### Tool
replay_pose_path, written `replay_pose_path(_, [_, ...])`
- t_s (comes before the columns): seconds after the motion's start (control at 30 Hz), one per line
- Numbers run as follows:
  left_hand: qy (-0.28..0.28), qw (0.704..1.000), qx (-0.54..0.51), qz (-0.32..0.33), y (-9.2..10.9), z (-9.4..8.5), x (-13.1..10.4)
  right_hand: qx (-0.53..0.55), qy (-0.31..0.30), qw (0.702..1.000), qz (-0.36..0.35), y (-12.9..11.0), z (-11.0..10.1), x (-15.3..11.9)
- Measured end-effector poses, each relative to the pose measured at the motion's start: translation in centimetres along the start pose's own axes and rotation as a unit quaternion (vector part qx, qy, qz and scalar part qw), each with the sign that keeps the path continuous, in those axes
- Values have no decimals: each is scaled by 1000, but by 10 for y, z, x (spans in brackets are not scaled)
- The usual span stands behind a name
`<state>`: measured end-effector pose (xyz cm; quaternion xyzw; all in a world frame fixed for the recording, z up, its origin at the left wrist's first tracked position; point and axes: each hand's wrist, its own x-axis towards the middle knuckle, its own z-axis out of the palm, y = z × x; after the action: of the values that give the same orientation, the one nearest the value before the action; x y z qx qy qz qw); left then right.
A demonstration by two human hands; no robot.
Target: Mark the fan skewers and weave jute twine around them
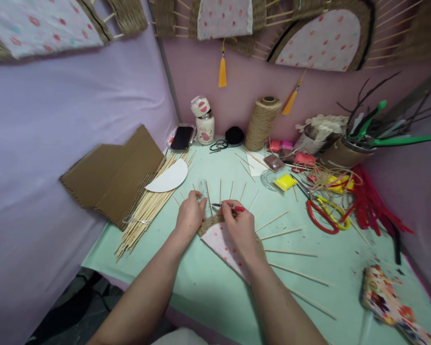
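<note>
In the middle, the left hand (190, 213) grips the clear straight plastic ruler (203, 187), best kept still; the right hand (241, 231) pinches the thin red pen (237, 208).

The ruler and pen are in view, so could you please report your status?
Left hand at the ruler; right hand holding the red pen. Half-round panel on the table, sticks fanning out. Red-handled scissors off right, clear of both hands.
</note>
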<state>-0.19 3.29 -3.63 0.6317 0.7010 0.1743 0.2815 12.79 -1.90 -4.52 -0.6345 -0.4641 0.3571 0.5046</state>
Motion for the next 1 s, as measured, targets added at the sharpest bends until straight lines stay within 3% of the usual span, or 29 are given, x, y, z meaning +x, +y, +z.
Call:
replay_pose_path(0.2, [0, 1000, -16, -2, 0, 0, -1, 15, 6, 999, -30, -1, -2, -1])
replay_pose_path(0.3, [8, 999, -37, 3, -1, 0, -3, 5, -35, 998, -61, -3, -7, -4])
replay_pose_path(0.4, [17, 998, -59, 10, -2, -3, -3, -90, -92, 988, -84, -11, -14, -9])
replay_pose_path(0.57, [54, 995, -88, 17, -7, -11, -1, -293, -201, 918, -176, -26, -27, -26])
replay_pose_path(0.7, [65, 991, -113, 12, -11, -16, 0, -355, -246, 885, -172, -21, -29, -36])
replay_pose_path(0.83, [65, 990, -126, 4, -13, -19, 0, -380, -240, 880, -154, -13, -25, -36])
replay_pose_path(1.0, [51, 992, -119, -1, -10, -20, -2, -396, -171, 891, -143, -5, -17, -32])
